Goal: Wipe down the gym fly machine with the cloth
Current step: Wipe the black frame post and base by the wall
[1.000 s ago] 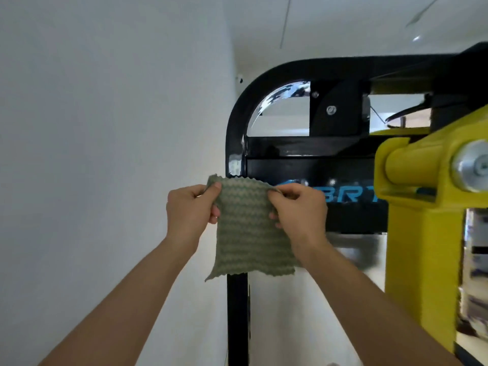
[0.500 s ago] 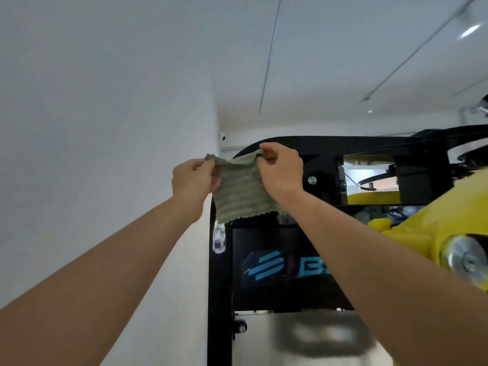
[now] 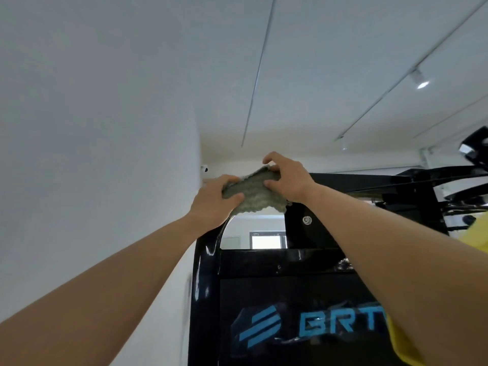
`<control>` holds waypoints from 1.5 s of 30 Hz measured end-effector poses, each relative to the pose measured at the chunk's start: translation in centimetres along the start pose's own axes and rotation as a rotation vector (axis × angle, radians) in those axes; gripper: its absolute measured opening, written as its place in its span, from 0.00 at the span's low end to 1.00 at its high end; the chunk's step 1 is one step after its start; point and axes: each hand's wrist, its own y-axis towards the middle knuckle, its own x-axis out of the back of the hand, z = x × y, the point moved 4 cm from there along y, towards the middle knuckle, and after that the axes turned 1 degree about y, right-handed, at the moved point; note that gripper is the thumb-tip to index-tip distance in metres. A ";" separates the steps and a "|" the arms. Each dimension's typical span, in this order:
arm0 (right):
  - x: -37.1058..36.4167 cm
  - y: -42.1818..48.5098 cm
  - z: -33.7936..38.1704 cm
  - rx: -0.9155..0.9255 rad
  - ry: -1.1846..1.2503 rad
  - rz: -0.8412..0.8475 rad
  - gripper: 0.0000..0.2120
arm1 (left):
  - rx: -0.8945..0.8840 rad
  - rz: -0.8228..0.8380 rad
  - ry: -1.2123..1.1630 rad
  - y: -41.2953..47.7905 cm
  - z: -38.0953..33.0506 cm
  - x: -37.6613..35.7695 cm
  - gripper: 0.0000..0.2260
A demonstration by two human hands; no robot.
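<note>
Grey-green waffle-textured cloth [image 3: 252,192] bunched atop black machine frame [image 3: 206,262]; left hand [image 3: 215,200] and right hand [image 3: 287,179] fingers both grasping it.

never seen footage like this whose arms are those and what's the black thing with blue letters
The one picture comes from a camera on a person's head, so the bare arms are the wearer's own. The left hand and right hand both grip a green cloth at the curved top of a black frame, part of a gym fly machine. The blue letters are its logo. A yellow part shows at the right edge; white wall and ceiling lie behind.
</note>
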 end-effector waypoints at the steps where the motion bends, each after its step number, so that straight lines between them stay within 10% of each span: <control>1: 0.5 0.4 -0.5 0.006 -0.065 0.030 0.23 | -0.032 0.020 0.029 0.6 -0.4 -0.3 0.18; 17: 6.2 0.5 -7.0 -0.169 -0.505 0.210 0.21 | -0.320 0.175 0.486 6.9 -6.0 -6.6 0.20; 45: -4.1 -2.8 3.5 0.329 -0.451 0.005 0.27 | 0.064 -0.254 -0.022 -5.0 6.4 0.6 0.20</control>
